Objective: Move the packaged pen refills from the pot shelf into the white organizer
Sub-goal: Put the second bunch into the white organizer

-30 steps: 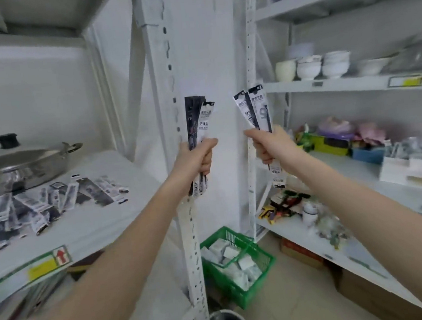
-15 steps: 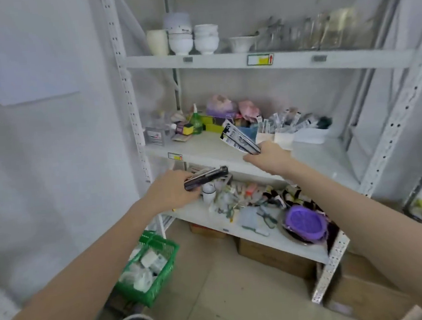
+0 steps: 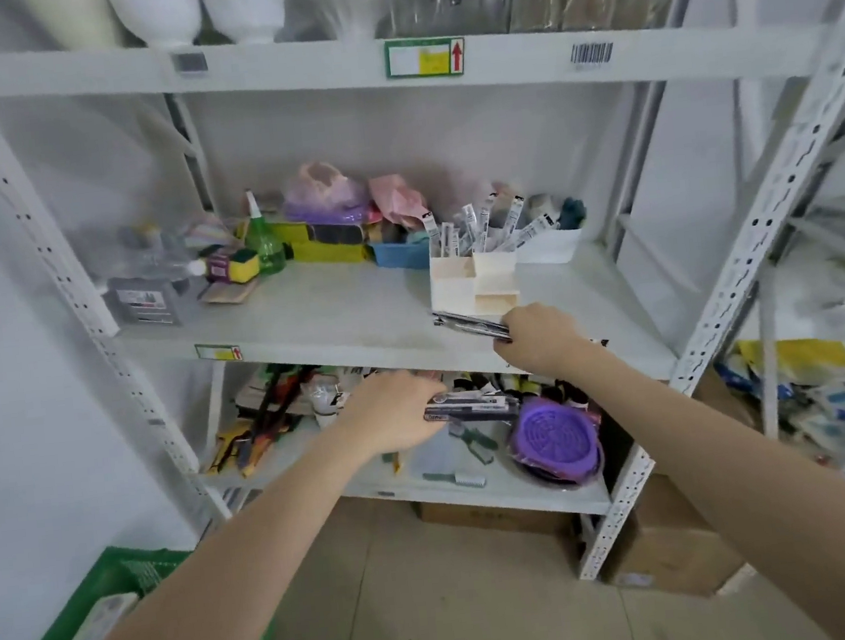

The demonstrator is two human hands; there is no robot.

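I see two bundles of packaged pen refills, one in each hand. The right hand (image 3: 541,336) has its grip clenched around a dark bundle of refills (image 3: 467,323), held flat and pointing left, its far end lying just in front of the white organizer (image 3: 474,284) at the front of the middle shelf (image 3: 338,322). The left hand (image 3: 394,418) grips the second bundle of refills (image 3: 470,408), held level and pointing right, lower down in front of the bottom shelf.

The organizer is a stepped white box with several compartments; its taller back compartments already hold refill packs (image 3: 483,223) standing upright and leaning at angles, while the lower front compartments look bare from here.

Behind and left of the organizer on the same shelf I can make out a blue tray (image 3: 398,255), a green spray bottle (image 3: 263,244), yellow-green boxes and bagged items. On the shelf below, beside my left hand, sits a purple round strainer (image 3: 555,436) among mixed small goods. White bowls (image 3: 235,7) line the top shelf. A green basket (image 3: 125,580) stands on the floor at lower left.
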